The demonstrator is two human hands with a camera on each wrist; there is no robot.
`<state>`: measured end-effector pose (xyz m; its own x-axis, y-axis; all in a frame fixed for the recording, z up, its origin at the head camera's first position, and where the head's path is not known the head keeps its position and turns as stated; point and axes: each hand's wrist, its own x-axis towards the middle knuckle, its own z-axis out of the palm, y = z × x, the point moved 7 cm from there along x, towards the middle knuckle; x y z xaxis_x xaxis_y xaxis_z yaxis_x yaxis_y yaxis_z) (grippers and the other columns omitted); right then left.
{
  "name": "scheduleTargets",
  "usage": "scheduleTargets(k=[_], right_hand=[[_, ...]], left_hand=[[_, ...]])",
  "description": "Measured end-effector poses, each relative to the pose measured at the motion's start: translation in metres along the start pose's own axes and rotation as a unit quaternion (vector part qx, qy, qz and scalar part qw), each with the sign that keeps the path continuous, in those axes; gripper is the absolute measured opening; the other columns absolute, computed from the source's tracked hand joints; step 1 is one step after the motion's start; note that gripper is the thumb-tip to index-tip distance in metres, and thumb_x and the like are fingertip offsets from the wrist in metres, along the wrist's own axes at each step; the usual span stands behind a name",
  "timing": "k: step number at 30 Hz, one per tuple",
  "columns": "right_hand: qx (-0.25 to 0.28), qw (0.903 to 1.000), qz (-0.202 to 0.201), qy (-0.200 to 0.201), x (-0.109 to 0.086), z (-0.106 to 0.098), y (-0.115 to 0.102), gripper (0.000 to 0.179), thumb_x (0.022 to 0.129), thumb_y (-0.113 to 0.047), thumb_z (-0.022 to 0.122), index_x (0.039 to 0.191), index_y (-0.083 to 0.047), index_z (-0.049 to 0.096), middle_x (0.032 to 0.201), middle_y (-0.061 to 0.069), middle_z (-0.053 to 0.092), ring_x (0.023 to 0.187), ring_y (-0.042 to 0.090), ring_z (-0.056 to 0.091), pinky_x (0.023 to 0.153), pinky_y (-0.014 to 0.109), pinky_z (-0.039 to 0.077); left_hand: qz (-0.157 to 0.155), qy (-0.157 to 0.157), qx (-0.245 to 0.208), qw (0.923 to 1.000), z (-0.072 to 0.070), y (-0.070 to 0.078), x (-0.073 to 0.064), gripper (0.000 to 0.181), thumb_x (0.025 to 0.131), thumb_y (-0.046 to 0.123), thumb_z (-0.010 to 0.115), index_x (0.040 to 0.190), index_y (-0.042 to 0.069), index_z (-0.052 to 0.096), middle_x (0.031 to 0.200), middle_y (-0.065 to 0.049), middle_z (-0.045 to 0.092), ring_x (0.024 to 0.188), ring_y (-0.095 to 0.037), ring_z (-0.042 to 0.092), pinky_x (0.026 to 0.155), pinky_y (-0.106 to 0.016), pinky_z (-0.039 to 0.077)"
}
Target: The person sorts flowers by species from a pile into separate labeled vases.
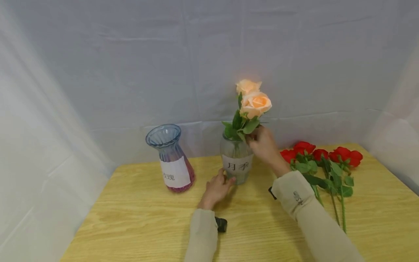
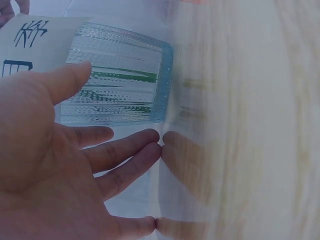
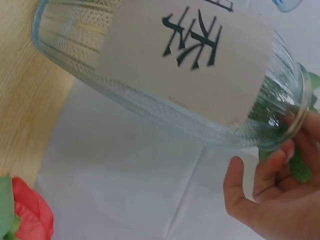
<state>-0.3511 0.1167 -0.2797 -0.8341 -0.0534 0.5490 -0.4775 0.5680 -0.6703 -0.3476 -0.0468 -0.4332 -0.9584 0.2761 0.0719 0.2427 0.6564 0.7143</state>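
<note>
A clear ribbed glass vase (image 1: pixel 237 174) with a white paper label stands at the middle back of the table. Two peach roses (image 1: pixel 256 104) rise from its mouth, their green leaves crowding the rim. At the rim, my right hand (image 1: pixel 264 145) has its fingers bent among the leaves and pinches a rose low down; the stem between the fingertips is mostly hidden. In the right wrist view, the right hand (image 3: pixel 282 187) overlaps the rim. My left hand (image 1: pixel 216 189) is beside the vase's base, fingers fairly straight, its thumb over the glass in the left wrist view.
To the left stands a blue-and-pink glass vase (image 1: pixel 166 149), also labelled in white. Several red roses (image 1: pixel 342 154) lie on the wooden table (image 1: pixel 140 225) at the right, stems toward the front. A white cloth (image 1: pixel 131 65) hangs behind the table.
</note>
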Motion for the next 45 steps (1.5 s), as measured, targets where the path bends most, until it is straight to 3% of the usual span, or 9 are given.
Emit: scheduleTargets(k=[6,8,12,15,21,26,35,40,45], right_hand=[[-0.03,0.9984,-0.029,-0.039,-0.003,0.005,-0.004,0.036,0.095,-0.005,0.064,0.059,-0.001,0.063,0.05,-0.005,0.034,0.047,0.013,0.03,0.046,0.029,0.028],[-0.024,0.9982,-0.042,-0.036,-0.005,0.005,-0.006,0.03,0.095,-0.006,0.066,0.067,0.003,0.069,0.053,-0.001,0.043,0.05,0.016,0.038,0.049,0.03,0.034],[0.047,0.998,-0.04,-0.01,-0.014,0.003,-0.002,0.015,0.095,0.001,0.065,0.093,0.013,0.075,0.081,0.019,0.069,0.075,0.031,0.064,0.07,0.043,0.055],[0.095,0.9949,-0.03,0.016,-0.021,-0.002,0.003,0.017,0.095,0.003,0.065,0.107,0.011,0.073,0.102,0.025,0.071,0.092,0.038,0.067,0.082,0.052,0.055],[0.075,0.9964,-0.03,0.027,-0.032,-0.015,0.012,0.013,0.096,0.001,0.067,0.105,0.005,0.075,0.1,0.019,0.073,0.087,0.031,0.067,0.077,0.038,0.055],[0.043,0.9987,-0.014,0.026,-0.041,-0.034,0.021,0.015,0.097,0.0,0.066,0.108,0.006,0.074,0.102,0.021,0.073,0.087,0.032,0.067,0.073,0.02,0.051],[-0.036,0.9991,-0.007,0.02,-0.059,-0.066,0.038,0.018,0.094,-0.005,0.071,0.108,0.005,0.073,0.1,0.019,0.073,0.087,0.033,0.066,0.071,0.021,0.047],[-0.068,0.9976,0.009,0.012,-0.069,-0.083,0.048,0.02,0.095,-0.006,0.071,0.111,0.005,0.072,0.101,0.02,0.073,0.087,0.034,0.066,0.073,0.03,0.047],[-0.098,0.9947,-0.001,0.034,-0.076,-0.098,0.058,0.018,0.091,-0.003,0.074,0.107,0.006,0.073,0.097,0.02,0.074,0.079,0.024,0.066,0.067,0.02,0.045]], left_hand=[[-0.006,0.004,0.0,1.0,-0.001,-0.002,-0.002,0.065,0.105,0.035,0.052,0.151,-0.008,0.034,0.132,-0.028,0.06,0.132,-0.048,0.047,0.11,-0.072,0.019],[-0.009,0.005,-0.002,0.9999,-0.002,-0.003,-0.003,0.065,0.105,0.035,0.052,0.151,-0.008,0.034,0.132,-0.027,0.061,0.132,-0.047,0.047,0.11,-0.072,0.019],[-0.011,0.005,-0.003,0.9999,-0.002,-0.003,-0.004,0.064,0.106,0.035,0.052,0.151,-0.008,0.034,0.132,-0.027,0.061,0.132,-0.047,0.047,0.11,-0.071,0.019],[-0.012,0.003,-0.005,0.9999,-0.003,-0.003,-0.006,0.065,0.105,0.035,0.052,0.151,-0.007,0.034,0.133,-0.028,0.06,0.133,-0.048,0.046,0.111,-0.071,0.018],[-0.007,0.003,-0.001,1.0,-0.01,-0.002,-0.013,0.063,0.106,0.037,0.051,0.151,-0.005,0.037,0.132,-0.028,0.061,0.127,-0.045,0.054,0.108,-0.061,0.034],[0.036,0.039,0.064,0.9965,-0.034,0.012,-0.02,0.051,0.105,0.031,0.053,0.142,-0.005,0.051,0.128,-0.025,0.064,0.116,-0.041,0.062,0.097,-0.055,0.048],[0.125,0.184,0.153,0.9628,-0.078,0.027,-0.057,0.029,0.099,0.017,0.066,0.121,-0.001,0.069,0.106,-0.015,0.074,0.09,-0.03,0.07,0.074,-0.045,0.057],[0.176,0.269,0.169,0.9316,-0.102,0.027,-0.08,0.023,0.093,0.009,0.072,0.112,-0.002,0.069,0.095,-0.014,0.071,0.078,-0.027,0.068,0.064,-0.04,0.056],[0.171,0.339,0.168,0.9096,-0.123,0.012,-0.096,0.026,0.086,0.004,0.076,0.109,-0.002,0.066,0.092,-0.013,0.067,0.077,-0.028,0.068,0.06,-0.043,0.055]])
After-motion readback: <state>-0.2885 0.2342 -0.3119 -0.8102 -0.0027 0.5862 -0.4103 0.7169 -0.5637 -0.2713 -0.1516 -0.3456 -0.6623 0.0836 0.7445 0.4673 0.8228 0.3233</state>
